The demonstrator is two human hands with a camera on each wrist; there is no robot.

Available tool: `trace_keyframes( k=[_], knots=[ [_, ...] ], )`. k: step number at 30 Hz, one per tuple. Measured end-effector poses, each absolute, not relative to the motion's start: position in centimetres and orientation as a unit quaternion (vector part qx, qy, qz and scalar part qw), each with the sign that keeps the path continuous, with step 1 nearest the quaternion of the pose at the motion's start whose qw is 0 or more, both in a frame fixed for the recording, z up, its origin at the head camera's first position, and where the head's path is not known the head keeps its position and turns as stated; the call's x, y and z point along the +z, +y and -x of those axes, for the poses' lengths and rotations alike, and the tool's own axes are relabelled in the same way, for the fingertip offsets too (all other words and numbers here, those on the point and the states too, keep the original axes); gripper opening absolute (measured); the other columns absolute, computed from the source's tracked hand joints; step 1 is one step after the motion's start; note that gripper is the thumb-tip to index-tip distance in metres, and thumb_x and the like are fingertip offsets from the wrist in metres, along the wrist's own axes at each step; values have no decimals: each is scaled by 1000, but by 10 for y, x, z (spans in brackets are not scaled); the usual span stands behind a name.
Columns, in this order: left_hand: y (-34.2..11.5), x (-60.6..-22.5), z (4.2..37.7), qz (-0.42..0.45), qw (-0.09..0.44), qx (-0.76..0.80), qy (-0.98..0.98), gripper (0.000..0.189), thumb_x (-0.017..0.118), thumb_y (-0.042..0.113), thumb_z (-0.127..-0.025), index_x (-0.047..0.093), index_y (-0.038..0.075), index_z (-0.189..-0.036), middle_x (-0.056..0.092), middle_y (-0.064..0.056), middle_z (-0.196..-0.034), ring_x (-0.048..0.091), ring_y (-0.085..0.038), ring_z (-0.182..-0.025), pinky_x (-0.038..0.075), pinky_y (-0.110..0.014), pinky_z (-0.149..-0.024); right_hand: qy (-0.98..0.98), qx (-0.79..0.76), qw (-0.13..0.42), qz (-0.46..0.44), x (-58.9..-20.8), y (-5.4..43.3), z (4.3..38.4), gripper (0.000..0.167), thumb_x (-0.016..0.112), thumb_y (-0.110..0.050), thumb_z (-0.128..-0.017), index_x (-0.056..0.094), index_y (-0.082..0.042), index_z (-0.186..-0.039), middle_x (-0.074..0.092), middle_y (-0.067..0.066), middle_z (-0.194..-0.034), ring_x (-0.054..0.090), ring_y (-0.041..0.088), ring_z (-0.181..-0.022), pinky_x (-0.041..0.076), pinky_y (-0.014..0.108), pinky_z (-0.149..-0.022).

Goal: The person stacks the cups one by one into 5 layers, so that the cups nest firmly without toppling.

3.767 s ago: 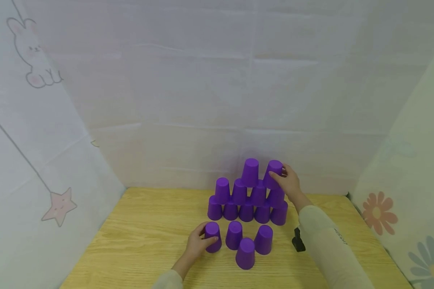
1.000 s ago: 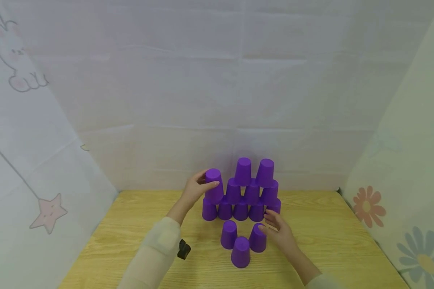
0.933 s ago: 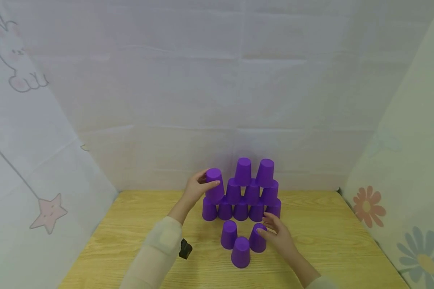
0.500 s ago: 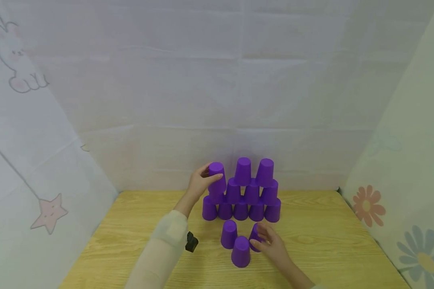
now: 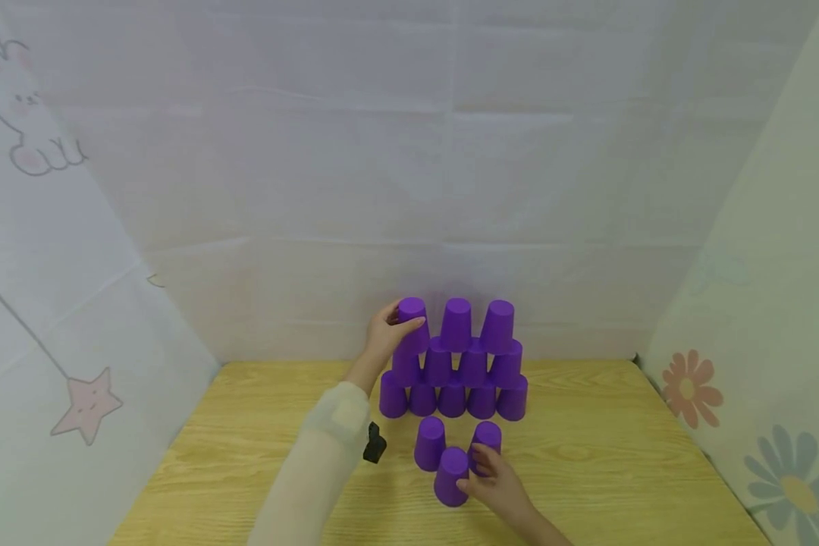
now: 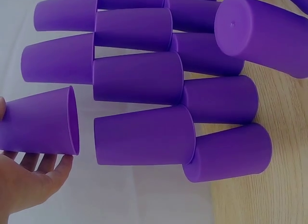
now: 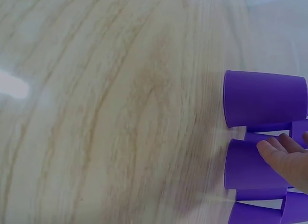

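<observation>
My left hand (image 5: pixel 384 334) grips an upside-down purple cup (image 6: pixel 41 123) above the left end of the stack's second row, with the thumb across its front. In the left wrist view a gap parts its rim from the cup (image 6: pixel 144 136) below. Two cups, a middle one (image 5: pixel 456 326) and a right one (image 5: pixel 497 327), stand on that row. Three more cups stand on the table before the stack. My right hand (image 5: pixel 501 489) is at the front cup (image 5: pixel 452 478), thumb by its right side, fingers loosely bent before the right cup (image 5: pixel 488 434). Contact there is unclear.
The bottom row (image 5: pixel 452 400) of several cups stands on the wooden table (image 5: pixel 600 455), near a white cloth backdrop (image 5: pixel 341 189). A small black object (image 5: pixel 374 444) shows beside my left sleeve. The third loose cup (image 5: pixel 430 444) stands left of the front one.
My left hand has raised its cup from in front of the second row to above its left end. My right hand has moved left and nearer, from the right loose cup toward the front one.
</observation>
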State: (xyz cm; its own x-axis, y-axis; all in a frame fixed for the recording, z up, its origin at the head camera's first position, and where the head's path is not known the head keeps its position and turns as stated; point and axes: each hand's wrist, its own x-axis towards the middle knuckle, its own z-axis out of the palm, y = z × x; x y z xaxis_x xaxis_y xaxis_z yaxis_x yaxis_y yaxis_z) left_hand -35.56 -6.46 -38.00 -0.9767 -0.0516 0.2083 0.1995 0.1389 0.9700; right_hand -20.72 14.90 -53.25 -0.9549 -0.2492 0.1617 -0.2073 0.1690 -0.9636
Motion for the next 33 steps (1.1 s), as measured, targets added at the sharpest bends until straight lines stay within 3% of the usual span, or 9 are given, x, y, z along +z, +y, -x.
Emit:
trace_keyframes(
  k=[5, 16, 21, 33],
  knots=[
    [-60, -381, 359, 32, 105, -663, -741, 51, 72, 20, -70, 54, 11, -117, 57, -9, -105, 51, -22, -95, 42, -33, -81, 764, -625, 10, 161, -539, 144, 207, 62, 69, -7, -72, 36, 12, -121, 45, 32, -112, 43, 44, -103, 37, 49, -85],
    [-53, -376, 357, 50, 90, -677, -729, 50, 71, 9, -71, 53, 5, -118, 57, -15, -105, 53, -26, -94, 42, -34, -82, 755, -637, 13, 155, -546, 134, 208, 63, 68, -7, -73, 34, 13, -121, 46, 30, -110, 46, 43, -99, 40, 49, -81],
    [-49, -388, 366, 49, 104, -671, -733, 49, 72, 13, -70, 55, 11, -116, 59, -10, -102, 54, -21, -92, 43, -32, -81, 763, -631, 11, 139, -549, 132, 209, 63, 69, -9, -72, 36, 11, -121, 48, 27, -109, 47, 40, -99, 40, 47, -82],
    [-47, -394, 371, 50, 101, -662, -741, 51, 71, 16, -71, 53, 10, -118, 58, -10, -104, 53, -22, -94, 42, -34, -83, 774, -619, 1, 128, -549, 129, 208, 59, 69, -8, -73, 39, 7, -121, 50, 23, -108, 48, 36, -97, 41, 47, -81]
  ],
)
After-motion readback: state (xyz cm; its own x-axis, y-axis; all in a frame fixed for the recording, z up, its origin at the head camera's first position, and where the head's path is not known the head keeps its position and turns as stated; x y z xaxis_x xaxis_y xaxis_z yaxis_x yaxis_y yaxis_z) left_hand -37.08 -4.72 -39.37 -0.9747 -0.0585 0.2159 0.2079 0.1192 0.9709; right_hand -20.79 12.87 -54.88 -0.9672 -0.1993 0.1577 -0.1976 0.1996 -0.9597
